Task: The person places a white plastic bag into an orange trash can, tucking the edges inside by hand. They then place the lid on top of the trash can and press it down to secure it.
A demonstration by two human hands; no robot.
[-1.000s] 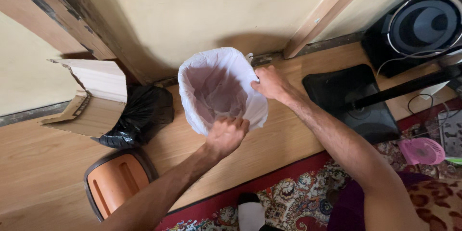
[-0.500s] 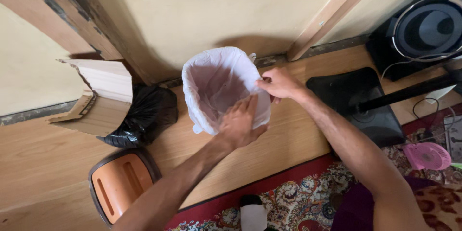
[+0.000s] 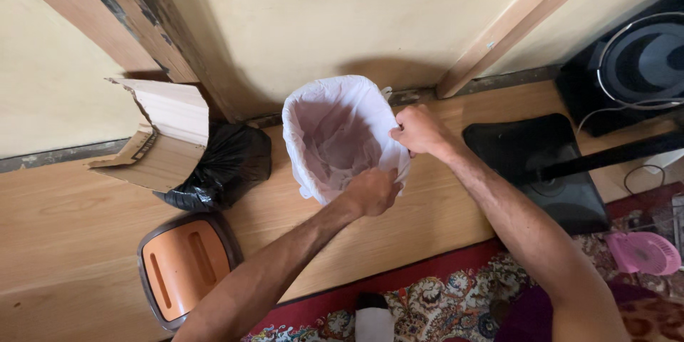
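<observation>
Left hand (image 3: pixel 372 191) lower on liner rim (image 3: pixel 335 92)

Below me, the wooden floor (image 3: pixel 64 242) carries a white-lined bin (image 3: pixel 335 135), a black bag (image 3: pixel 224 167), torn cardboard (image 3: pixel 160 139), an orange lid (image 3: pixel 184 267), a black stand base (image 3: pixel 541 171) and a patterned rug (image 3: pixel 442 306).

The bin (image 3: pixel 342 135) is set by the wall (image 3: pixel 320 14). A bag (image 3: pixel 224 167) and box (image 3: pixel 160 139) are placed to its left. A lid (image 3: pixel 184 267) is laid in front of them.
</observation>
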